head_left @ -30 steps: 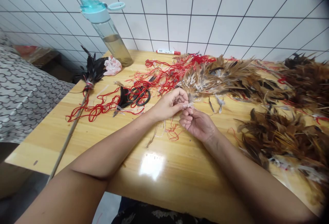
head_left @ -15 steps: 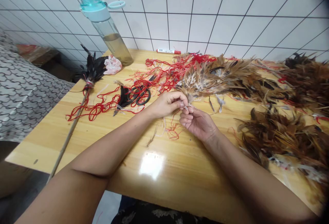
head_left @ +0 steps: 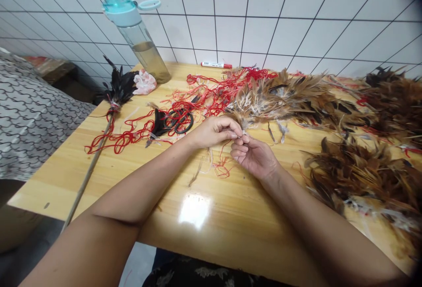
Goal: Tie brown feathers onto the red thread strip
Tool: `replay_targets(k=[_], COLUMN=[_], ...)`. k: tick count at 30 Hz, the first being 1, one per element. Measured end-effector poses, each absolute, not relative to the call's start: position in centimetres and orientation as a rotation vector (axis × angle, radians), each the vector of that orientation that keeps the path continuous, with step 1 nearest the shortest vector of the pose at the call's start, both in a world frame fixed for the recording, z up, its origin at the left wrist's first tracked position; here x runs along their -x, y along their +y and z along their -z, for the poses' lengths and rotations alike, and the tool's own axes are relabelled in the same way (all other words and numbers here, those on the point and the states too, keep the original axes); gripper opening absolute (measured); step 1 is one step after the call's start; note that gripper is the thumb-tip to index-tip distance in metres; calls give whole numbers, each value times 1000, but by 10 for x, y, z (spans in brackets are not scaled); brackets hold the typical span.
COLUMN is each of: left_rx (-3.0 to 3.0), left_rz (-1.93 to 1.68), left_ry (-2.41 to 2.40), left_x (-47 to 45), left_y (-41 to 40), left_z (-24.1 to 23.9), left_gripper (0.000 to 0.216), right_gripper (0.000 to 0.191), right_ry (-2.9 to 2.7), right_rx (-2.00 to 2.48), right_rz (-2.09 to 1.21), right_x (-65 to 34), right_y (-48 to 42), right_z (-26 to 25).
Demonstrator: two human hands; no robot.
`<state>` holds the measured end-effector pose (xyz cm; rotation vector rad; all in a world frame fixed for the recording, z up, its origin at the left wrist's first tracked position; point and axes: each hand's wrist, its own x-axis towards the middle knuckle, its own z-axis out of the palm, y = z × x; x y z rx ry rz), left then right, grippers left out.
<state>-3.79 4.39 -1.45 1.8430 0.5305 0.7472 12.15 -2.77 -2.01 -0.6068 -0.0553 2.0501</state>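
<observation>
My left hand (head_left: 216, 131) and my right hand (head_left: 255, 157) meet over the middle of the wooden table (head_left: 171, 216). Both pinch the quill end of a bundle of brown and white feathers (head_left: 263, 100), whose tips fan out away from me. The left fingers are curled over the quills from above; the right fingers are bent under them. A red thread (head_left: 222, 170) hangs down from the pinch onto the table. What exactly lies between the fingertips is too small to make out beyond the quills.
Black scissors (head_left: 180, 122) lie in a tangle of red thread (head_left: 211, 93). A stick with black feathers (head_left: 114, 98) lies at left beside a water bottle (head_left: 141, 41). A red marker (head_left: 216, 65) rests by the tiled wall. Brown feather heaps (head_left: 362, 168) cover the right side.
Both hands stay together at the same spot. The left fingers have closed down further over the quills, hiding the pale tip that showed a second ago.
</observation>
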Motion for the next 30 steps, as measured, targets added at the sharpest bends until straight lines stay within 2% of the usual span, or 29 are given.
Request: replay_targets(k=[7,18,25,30], left_rx=[-1899,-1705,-1806,-1877], left_rz=[-792,-839,-981,-979], left_ry=[489,684,793,855], left_x=[36,27,22,22], left_y=[44,34,28,27], left_z=[16,14,17,15], left_gripper=[12,16,15,13], right_gripper=[21,26,21,24], right_ry=[-27,-45,-117,-129], right_rx=[604,566,577,618], right_rz=[-2057,-2060,-2077,-2094], right_x=[-121,-120,-118,-117], right_y=[-27,-27,-29,-30], right_z=[20,21,23,20])
